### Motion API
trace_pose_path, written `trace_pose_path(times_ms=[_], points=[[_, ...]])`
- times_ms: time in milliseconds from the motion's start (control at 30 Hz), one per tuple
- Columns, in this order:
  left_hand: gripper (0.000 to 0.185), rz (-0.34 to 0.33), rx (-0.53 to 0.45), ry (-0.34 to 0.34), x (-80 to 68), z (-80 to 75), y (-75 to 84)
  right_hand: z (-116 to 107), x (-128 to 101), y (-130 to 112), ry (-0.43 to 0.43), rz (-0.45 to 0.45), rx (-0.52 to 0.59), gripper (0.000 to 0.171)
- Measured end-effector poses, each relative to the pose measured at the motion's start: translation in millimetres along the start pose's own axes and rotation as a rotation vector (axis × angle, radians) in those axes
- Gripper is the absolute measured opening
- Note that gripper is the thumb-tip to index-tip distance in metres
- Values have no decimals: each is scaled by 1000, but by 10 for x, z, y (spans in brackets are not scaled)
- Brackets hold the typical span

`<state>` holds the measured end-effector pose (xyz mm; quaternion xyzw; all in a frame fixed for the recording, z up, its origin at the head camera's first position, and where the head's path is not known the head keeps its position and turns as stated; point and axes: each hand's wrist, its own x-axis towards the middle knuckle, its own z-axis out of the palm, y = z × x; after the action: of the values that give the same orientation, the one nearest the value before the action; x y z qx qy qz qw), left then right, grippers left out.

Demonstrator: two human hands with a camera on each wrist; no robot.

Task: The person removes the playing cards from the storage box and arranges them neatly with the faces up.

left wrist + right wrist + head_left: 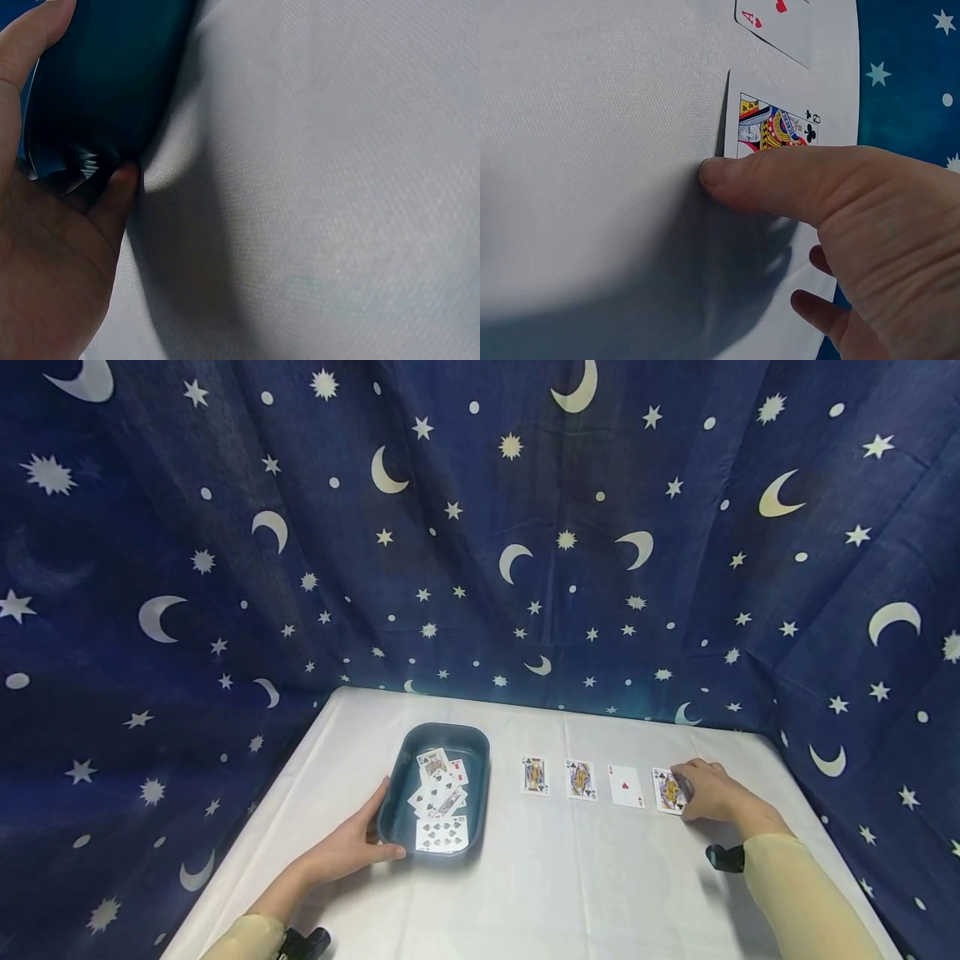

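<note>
A dark teal tray (480, 777) on the white tablecloth holds several face-up playing cards (441, 802). My left hand (375, 835) grips its near left corner, fingers along the side wall and thumb along the front. In the left wrist view the palm (52, 262) lies against the tray (105, 75). Right of the tray lies a row of face-up cards: two court cards (535, 775) (581, 779), an ace of hearts (625, 786) and a queen of clubs (664, 792). My right hand (686, 793) holds the queen of clubs (776, 124), the thumb (765, 176) lying across its near end.
A dark blue cloth with moons and stars (480, 568) closes in the table at the back and both sides. The white tablecloth (570, 885) runs toward me in front of the cards. The ace of hearts (780, 22) lies just beyond the queen.
</note>
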<state>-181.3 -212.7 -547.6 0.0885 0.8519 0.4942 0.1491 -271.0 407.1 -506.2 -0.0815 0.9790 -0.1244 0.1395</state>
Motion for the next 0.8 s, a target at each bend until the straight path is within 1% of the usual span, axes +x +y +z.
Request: trace_pose_path(times_ms=[333,800], points=[[124,-5,8,2,-15,-3,26,-61,2,-24,-66,23,32,82],[124,2,9,-3,0,-3,-12,-63,45,-51,-103,68,58,84]])
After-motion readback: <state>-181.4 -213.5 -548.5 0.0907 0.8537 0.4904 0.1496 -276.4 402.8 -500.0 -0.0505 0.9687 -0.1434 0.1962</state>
